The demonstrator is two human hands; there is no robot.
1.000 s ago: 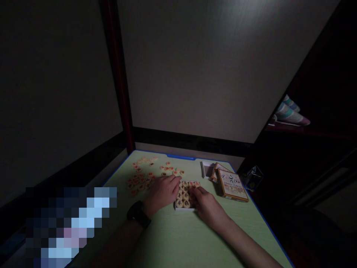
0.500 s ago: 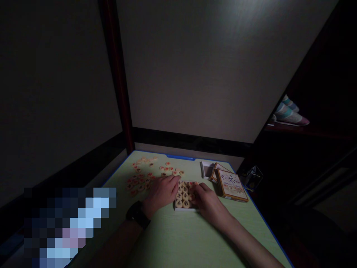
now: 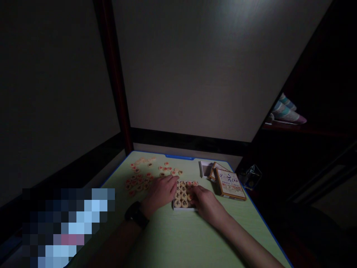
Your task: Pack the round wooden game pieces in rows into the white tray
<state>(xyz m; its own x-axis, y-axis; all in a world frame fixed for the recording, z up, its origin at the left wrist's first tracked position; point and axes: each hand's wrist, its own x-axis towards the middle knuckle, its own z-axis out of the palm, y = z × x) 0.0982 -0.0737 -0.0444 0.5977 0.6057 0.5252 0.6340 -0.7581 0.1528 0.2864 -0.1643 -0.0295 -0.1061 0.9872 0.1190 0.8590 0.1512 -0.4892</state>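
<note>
A shallow white box tray (image 3: 185, 209) lies on the green table, holding rows of round Chinese chess pieces (image 3: 184, 195). Most that show carry black characters; a couple along the back row look red. My left hand (image 3: 162, 191), wearing a dark wristwatch (image 3: 136, 214), rests at the tray's left edge with fingers curled together against it. At the tray's right side my right hand (image 3: 208, 204) is closed in a pinch, fingertips down at a chess piece (image 3: 190, 196) that they partly hide. More chess pieces (image 3: 139, 179) lie scattered on the table beyond my left hand.
An illustrated box lid (image 3: 230, 183) leans over another box at the back right, beside an open white tray (image 3: 205, 169). The green table (image 3: 167, 238) has a blue rim. Past its right edge stands a dark glossy object (image 3: 253, 176). Walls close off the back and left.
My right hand has shifted slightly down within the tray, uncovering red pieces in the back row. My left hand stays at the tray's edge. The view has moved a little.
</note>
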